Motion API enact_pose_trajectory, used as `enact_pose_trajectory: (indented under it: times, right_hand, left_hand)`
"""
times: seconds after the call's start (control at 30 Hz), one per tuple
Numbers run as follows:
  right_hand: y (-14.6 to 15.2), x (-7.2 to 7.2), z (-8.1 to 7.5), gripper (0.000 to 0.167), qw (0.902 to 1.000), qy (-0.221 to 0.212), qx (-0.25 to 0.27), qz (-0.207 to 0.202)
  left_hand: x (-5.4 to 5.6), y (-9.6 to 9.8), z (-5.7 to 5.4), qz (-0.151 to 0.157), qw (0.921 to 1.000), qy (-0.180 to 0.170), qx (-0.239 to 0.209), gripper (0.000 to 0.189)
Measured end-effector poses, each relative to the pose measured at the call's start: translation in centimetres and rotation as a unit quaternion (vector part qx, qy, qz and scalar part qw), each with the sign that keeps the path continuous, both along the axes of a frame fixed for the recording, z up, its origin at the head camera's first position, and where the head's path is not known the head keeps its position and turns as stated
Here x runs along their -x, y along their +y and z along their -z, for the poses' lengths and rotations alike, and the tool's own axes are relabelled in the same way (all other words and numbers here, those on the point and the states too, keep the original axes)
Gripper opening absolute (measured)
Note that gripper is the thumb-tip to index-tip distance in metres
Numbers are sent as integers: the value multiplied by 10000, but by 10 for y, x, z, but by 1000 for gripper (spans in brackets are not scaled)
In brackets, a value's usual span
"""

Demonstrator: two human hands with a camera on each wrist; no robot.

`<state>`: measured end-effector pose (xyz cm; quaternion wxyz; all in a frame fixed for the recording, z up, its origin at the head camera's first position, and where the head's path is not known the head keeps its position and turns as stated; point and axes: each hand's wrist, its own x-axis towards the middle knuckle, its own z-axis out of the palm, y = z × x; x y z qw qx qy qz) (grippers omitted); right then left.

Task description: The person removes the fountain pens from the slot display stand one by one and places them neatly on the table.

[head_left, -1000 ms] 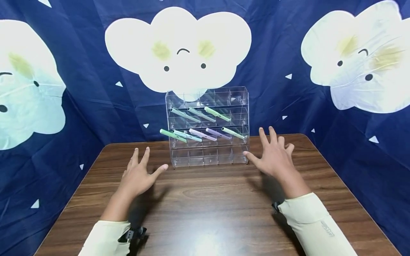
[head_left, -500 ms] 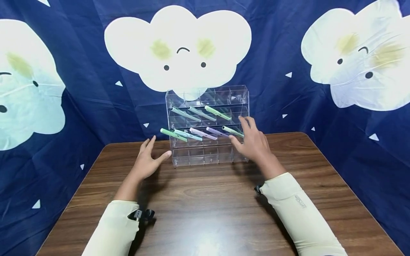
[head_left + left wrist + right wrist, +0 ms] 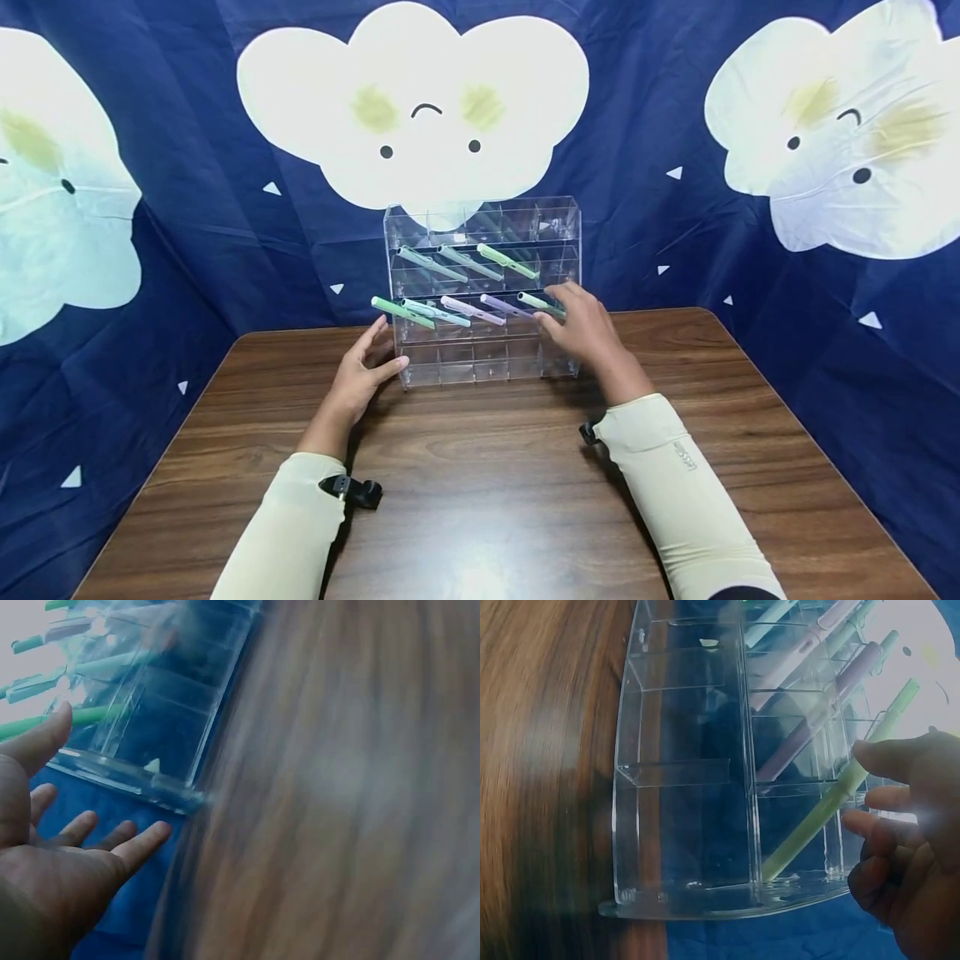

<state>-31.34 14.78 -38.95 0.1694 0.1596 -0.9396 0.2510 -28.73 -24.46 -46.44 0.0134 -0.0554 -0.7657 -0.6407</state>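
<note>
A clear acrylic tiered rack [image 3: 491, 372] stands at the back of the table, holding several slanted capped pens in two rows. At its right side, my right hand [image 3: 588, 329] has thumb and fingers spread loosely about the pale green pen [image 3: 810, 829] at the right end of the lower row. In the right wrist view the thumb tip overlaps this pen and the fingertips lie close beside it. My left hand [image 3: 357, 379] is by the rack's left side, thumb tip at the front edge and fingers extended, below the green pen [image 3: 402, 312]. It holds nothing.
Beside the pale green pen are a purple pen [image 3: 504, 305], a pink pen [image 3: 471, 310] and a light blue pen [image 3: 435, 312]. The upper row has a bright green pen [image 3: 507, 260]. Wooden table [image 3: 465, 483] lies in front, blue cloud-printed cloth [image 3: 637, 125] behind.
My right hand has moved left and inward from beside the rack to the pale green pen. My left hand has moved right and forward to the rack's left side. The pens have stayed in place.
</note>
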Motion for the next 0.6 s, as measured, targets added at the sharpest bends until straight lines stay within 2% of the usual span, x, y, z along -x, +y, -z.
enact_pose_trajectory:
  times: [0.13, 0.23, 0.47, 0.6]
  right_hand:
    - [0, 3, 3, 48, 9996, -99, 258, 19]
    - [-1, 5, 4, 45, 9991, -69, 411, 3]
    - [-5, 9, 11, 39, 9981, -12, 606, -56]
    - [-4, 9, 15, 34, 9974, 88, 717, 50]
  left_hand:
    - [0, 2, 12, 117, 9980, 29, -625, 88]
    - [-1, 4, 17, 138, 9961, -15, -874, 85]
    - [-6, 6, 26, 3, 9987, -150, -481, 82]
    - [-4, 12, 27, -14, 9990, -193, -411, 80]
